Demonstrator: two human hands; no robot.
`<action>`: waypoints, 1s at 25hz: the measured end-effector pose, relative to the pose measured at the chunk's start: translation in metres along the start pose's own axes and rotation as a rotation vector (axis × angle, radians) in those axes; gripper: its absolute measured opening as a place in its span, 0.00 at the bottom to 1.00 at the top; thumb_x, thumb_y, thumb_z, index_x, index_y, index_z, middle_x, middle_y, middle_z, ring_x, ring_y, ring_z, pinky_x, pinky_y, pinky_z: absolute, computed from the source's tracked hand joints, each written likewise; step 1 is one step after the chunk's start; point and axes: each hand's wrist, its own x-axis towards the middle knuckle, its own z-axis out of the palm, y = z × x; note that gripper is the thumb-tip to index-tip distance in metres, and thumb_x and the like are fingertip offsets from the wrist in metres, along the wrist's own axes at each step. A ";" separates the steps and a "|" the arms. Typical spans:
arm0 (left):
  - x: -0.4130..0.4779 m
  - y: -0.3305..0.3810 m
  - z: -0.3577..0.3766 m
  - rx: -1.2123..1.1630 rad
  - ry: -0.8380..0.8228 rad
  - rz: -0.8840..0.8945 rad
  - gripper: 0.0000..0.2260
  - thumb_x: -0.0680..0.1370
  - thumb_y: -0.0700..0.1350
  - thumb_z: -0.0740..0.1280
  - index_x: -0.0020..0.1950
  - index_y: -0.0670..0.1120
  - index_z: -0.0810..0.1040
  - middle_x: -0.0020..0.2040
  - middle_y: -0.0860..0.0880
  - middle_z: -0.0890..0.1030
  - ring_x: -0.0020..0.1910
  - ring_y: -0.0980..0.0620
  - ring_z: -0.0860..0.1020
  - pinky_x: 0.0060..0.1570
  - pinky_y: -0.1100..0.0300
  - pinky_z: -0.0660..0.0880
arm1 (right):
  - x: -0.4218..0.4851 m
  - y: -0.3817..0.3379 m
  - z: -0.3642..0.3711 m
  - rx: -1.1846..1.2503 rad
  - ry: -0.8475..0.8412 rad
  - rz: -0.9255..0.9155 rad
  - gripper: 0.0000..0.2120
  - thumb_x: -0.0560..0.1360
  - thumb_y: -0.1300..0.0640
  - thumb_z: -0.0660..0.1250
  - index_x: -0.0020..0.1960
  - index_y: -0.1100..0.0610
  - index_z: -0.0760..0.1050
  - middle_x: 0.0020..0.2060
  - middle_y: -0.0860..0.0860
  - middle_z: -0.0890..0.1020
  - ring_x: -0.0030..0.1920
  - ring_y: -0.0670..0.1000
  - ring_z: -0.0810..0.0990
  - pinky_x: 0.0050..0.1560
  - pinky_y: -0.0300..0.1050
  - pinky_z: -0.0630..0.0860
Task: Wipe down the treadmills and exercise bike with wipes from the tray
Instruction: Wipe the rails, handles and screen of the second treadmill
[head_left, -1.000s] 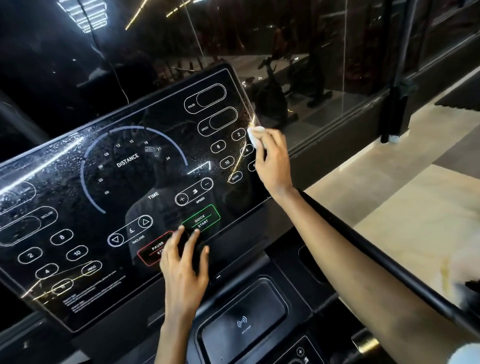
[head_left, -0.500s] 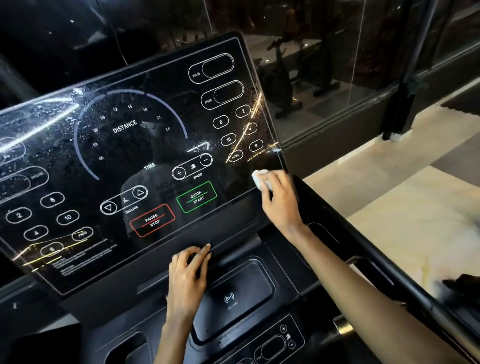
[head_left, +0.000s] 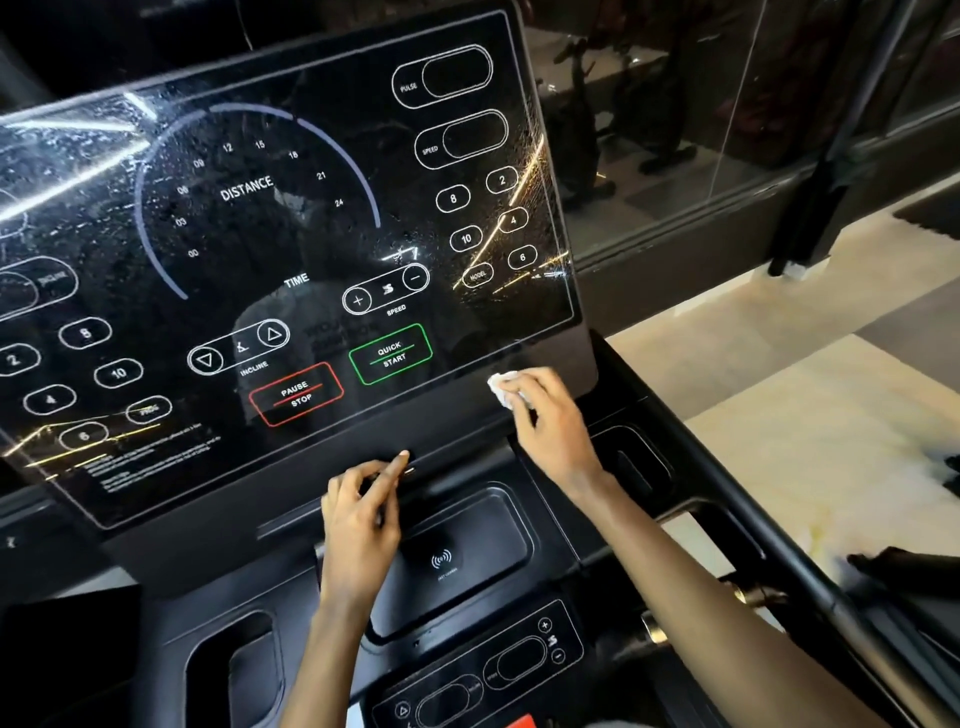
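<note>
The treadmill's glossy black console screen (head_left: 291, 249) fills the upper left, marked DISTANCE, TIME, QUICK START and PAUSE STOP, with droplets and streaks on it. My right hand (head_left: 550, 415) holds a small crumpled white wipe (head_left: 503, 385) pressed against the screen's lower right corner. My left hand (head_left: 363, 514) rests loosely curled on the dark ledge just under the screen, one finger stretched toward its bottom edge, nothing in it.
Below the screen lie a recessed pad with a wireless symbol (head_left: 457, 561), a small control panel (head_left: 498, 670) and a cup recess (head_left: 239, 670). A black handrail (head_left: 779, 530) runs down the right. Beyond is pale floor (head_left: 810, 415) and a glass wall (head_left: 727, 104) reflecting exercise bikes.
My right hand slid the wipe down the screen's right edge from near the top to the lower right corner. My left hand dropped from the PAUSE STOP area to the ledge below.
</note>
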 end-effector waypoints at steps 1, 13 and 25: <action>-0.001 -0.002 -0.002 -0.003 -0.005 -0.004 0.17 0.79 0.39 0.64 0.66 0.49 0.82 0.53 0.51 0.78 0.49 0.51 0.71 0.56 0.59 0.65 | 0.001 0.004 -0.005 0.009 0.021 0.026 0.11 0.79 0.66 0.65 0.58 0.58 0.81 0.55 0.49 0.78 0.57 0.50 0.80 0.62 0.44 0.77; -0.059 -0.009 -0.019 0.227 0.015 -0.354 0.31 0.78 0.41 0.67 0.80 0.52 0.63 0.79 0.45 0.61 0.81 0.46 0.53 0.72 0.41 0.57 | -0.033 0.005 0.000 0.045 0.080 0.397 0.05 0.78 0.64 0.66 0.52 0.57 0.75 0.54 0.50 0.74 0.51 0.50 0.79 0.53 0.44 0.77; -0.072 -0.039 -0.047 0.187 0.057 -0.494 0.32 0.77 0.44 0.64 0.81 0.54 0.60 0.82 0.48 0.56 0.81 0.47 0.52 0.74 0.43 0.54 | -0.062 -0.059 0.053 0.156 -0.069 0.272 0.08 0.76 0.66 0.70 0.47 0.54 0.83 0.48 0.41 0.78 0.46 0.38 0.79 0.51 0.29 0.74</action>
